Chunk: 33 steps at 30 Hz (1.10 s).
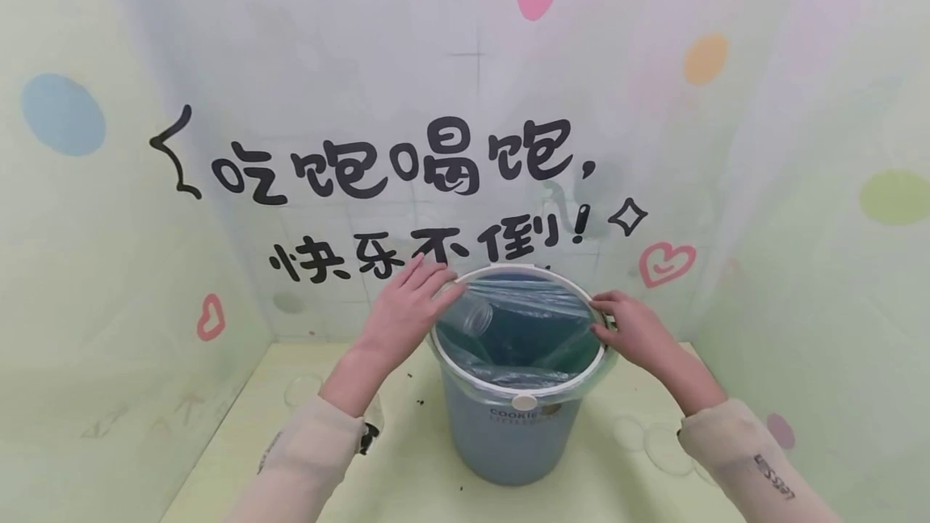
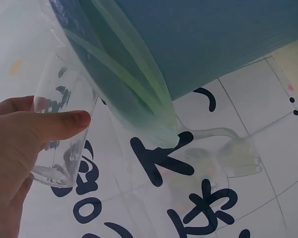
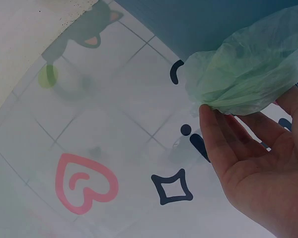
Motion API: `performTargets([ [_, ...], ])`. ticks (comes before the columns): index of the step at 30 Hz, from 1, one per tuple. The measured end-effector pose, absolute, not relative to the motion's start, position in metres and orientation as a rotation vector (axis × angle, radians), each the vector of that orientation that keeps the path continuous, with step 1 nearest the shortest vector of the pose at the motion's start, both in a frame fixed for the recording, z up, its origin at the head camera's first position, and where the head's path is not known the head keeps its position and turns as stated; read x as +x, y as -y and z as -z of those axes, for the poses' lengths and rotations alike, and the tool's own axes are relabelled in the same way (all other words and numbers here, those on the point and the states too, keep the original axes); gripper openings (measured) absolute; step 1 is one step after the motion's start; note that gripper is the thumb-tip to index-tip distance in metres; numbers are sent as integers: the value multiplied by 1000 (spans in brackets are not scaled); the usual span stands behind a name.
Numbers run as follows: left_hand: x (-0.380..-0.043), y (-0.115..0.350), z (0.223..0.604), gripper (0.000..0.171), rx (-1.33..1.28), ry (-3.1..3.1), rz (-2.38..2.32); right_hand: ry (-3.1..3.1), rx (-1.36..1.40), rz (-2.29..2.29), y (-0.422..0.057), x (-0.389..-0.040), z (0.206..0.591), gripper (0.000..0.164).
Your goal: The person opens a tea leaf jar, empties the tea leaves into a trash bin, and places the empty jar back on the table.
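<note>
A blue-grey trash can [image 1: 508, 446] with a white rim ring [image 1: 525, 391] stands upright, lined with a thin green translucent garbage bag [image 3: 248, 74]. The bag folds outward over the rim. My left hand [image 1: 407, 309] grips a clear cup [image 2: 64, 124], thumb on one side and fingers behind it. The cup is tilted, its mouth [image 1: 478, 318] over the inside of the can at the left. Nothing can be seen in the cup. On the right side of the rim my right hand [image 1: 635, 329] holds the edge, its fingers against the overhanging bag.
The can stands on a pale yellow tabletop [image 1: 291, 434], with pale printed walls [image 1: 109, 265] behind and at both sides. A partly hidden object with a black part [image 1: 369, 437] lies beside the left sleeve. Small dark specks dot the surface near the can.
</note>
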<state>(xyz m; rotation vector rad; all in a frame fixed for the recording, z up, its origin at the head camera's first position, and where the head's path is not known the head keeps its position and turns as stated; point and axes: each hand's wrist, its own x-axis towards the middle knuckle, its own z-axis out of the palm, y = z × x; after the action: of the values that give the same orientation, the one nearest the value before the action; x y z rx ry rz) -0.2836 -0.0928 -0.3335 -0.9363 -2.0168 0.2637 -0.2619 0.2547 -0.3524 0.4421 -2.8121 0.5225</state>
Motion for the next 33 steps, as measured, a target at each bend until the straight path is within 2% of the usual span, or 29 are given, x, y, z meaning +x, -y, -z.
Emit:
performTargets([
  [10, -263, 124, 327, 75, -616, 2244, 283, 2803, 448, -515, -250, -261, 348, 38],
  [17, -252, 155, 341, 74, -396, 2320, 731, 2814, 427, -519, -250, -259, 346, 38],
  [24, -235, 186, 374, 73, -200, 2340, 894, 2805, 436, -525, -250, -258, 348, 37],
  [33, -212, 234, 446, 61, 41, 2365, 1089, 2804, 436, -526, -249, -254, 353, 37],
])
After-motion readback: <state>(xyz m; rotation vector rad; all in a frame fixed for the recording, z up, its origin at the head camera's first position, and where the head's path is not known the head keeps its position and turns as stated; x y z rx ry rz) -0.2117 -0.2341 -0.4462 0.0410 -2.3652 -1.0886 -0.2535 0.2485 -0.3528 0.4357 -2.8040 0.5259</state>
